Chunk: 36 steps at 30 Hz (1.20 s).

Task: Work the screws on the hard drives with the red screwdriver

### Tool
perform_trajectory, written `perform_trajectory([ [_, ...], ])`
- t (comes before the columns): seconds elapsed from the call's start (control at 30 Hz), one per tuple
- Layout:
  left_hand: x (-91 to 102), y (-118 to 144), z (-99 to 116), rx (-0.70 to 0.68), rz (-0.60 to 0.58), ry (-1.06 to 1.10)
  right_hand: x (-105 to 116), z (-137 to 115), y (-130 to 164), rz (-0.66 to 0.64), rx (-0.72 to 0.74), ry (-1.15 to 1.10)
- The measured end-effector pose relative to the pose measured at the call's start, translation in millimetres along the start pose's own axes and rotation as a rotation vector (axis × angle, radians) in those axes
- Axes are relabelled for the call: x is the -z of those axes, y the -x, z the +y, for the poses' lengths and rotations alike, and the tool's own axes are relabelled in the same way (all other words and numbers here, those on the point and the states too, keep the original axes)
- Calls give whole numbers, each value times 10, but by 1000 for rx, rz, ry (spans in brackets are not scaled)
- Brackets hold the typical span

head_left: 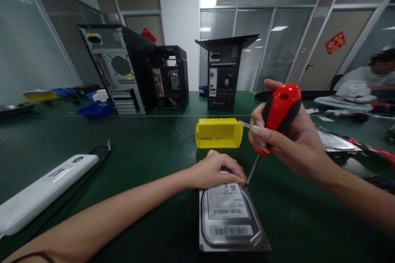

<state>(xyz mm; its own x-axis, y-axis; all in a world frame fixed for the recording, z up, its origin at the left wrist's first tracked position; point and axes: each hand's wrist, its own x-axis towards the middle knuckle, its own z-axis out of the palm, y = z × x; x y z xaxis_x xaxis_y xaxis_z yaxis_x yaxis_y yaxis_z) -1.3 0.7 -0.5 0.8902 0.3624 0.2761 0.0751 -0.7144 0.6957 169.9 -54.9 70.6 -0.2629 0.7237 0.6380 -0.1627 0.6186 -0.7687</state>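
Note:
A silver hard drive (230,224) with a white label lies flat on the dark green table, its length pointing away from me. My left hand (216,171) rests over its far end with the fingers curled across the top and hides that part. In my right hand (284,131) is a screwdriver (282,107) with a red and black handle, held tilted. Its shaft runs down to the drive's far right corner, close to my left fingertips. Whether the tip sits in a screw is too small to tell. Just beyond the drive stands a yellow bin (219,145) with small bits inside.
Several computer cases, including a tall tower (135,65) and one with a raised top panel (222,76), stand at the back. A white power strip (52,187) lies at left. On the right are another hard drive (335,141), tools and a seated person (364,78).

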Motion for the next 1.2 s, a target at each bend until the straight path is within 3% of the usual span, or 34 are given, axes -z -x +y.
perform_trajectory([
  [1.2,-11,-2,2,6,14,-1,4,6,-12,27,-34,-21],
])
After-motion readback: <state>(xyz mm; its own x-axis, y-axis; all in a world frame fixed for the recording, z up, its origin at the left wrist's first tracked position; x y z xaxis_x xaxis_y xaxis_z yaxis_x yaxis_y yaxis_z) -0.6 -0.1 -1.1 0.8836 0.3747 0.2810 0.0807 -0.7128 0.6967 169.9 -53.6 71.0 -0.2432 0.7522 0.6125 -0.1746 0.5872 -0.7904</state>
